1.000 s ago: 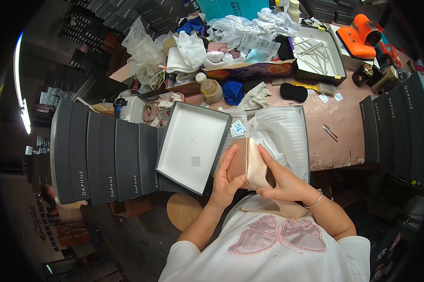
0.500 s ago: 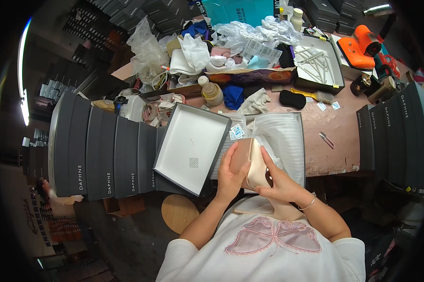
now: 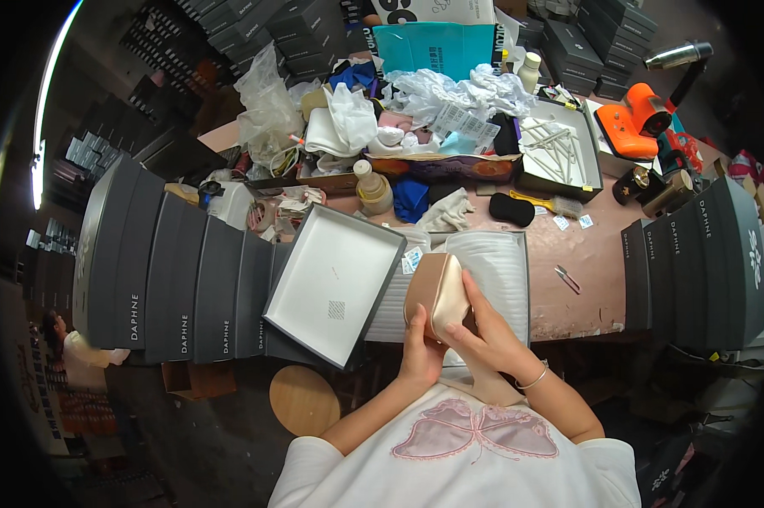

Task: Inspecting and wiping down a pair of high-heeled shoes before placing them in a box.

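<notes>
Over the near edge of an open shoebox [image 3: 526, 288], I hold a pale satin shoe [image 3: 437, 288], its flat tan sole side turned to the left and its toe end pointing up. My left hand [image 3: 422, 356] supports the shoe from below left, fingers curled against it. On the other side my right hand [image 3: 492, 339] grips the satin, thumb across the front and fingers along the edge. A tan part hangs below my right hand, partly hidden by it. White ribbed padding [image 3: 488, 271] lines the box. Left of it, a grey-edged white box lid [image 3: 331, 284] lies tilted.
Grey shoeboxes are stacked at left [image 3: 179, 279] and right [image 3: 691, 271]. Thread snips [image 3: 568, 279], a brush [image 3: 559, 206] and a black pad [image 3: 511, 209] lie on the pink table [image 3: 585, 309]. Behind are a glue bottle [image 3: 372, 188], crumpled paper [image 3: 458, 93] and an orange tool [image 3: 631, 127].
The shoe has been tipped so more of its sole side shows. My left hand has slid from its side to its lower end. The whole view has shifted slightly.
</notes>
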`<state>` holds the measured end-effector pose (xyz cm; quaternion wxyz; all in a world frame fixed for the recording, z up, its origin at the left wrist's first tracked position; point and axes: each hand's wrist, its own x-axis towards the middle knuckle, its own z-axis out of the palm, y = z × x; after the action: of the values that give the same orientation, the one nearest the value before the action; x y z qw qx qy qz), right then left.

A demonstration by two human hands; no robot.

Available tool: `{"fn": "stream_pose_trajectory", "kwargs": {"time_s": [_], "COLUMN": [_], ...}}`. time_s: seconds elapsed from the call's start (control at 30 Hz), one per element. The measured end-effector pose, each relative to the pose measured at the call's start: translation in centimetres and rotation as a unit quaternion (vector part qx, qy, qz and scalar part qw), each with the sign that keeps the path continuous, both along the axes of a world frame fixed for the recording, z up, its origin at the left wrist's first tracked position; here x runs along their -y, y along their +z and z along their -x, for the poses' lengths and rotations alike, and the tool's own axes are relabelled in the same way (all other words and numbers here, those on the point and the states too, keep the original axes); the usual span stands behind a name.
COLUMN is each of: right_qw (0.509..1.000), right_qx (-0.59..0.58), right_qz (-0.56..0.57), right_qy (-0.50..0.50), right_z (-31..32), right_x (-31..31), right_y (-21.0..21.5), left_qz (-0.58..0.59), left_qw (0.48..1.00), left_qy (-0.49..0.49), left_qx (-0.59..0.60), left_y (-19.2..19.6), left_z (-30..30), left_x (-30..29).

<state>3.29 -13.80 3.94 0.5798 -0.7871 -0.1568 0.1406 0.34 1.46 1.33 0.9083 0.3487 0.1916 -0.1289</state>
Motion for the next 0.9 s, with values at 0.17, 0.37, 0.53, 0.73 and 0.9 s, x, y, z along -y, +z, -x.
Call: {"fn": "stream_pose_trajectory", "kwargs": {"time_s": [0.17,0.37,0.53,0.73,0.9], "right_qw": [0.982,0.884,0.857,0.895,0.958], "right_qx": [0.134,0.416,0.481,0.377,0.253], "right_qz": [0.13,0.211,0.178,0.233,0.129], "right_qy": [0.012,0.037,0.052,0.06,0.042], "right_z": [-0.6,-3.7,-3.1,-2.2,-0.3], "right_x": [0.7,-0.8,-0.4,-0.5,1.1], "right_y": [3.2,-1.3,-2.5,-5.6,-4.7], "left_qz": [0.165,0.039,0.022,-0.014,-0.025], "left_qw": [0.978,0.994,0.994,0.984,0.988], "left_qy": [-0.104,0.021,0.007,0.038,0.043], "left_qx": [-0.069,-0.104,-0.107,-0.172,-0.145], "left_y": [-2.3,-1.9,-2.4,-2.8,-4.4], "left_z": [-3.0,-0.9,0.2,1.3,0.3], "left_x": [-2.8,0.0,-1.0,-0.4,-1.2]}}
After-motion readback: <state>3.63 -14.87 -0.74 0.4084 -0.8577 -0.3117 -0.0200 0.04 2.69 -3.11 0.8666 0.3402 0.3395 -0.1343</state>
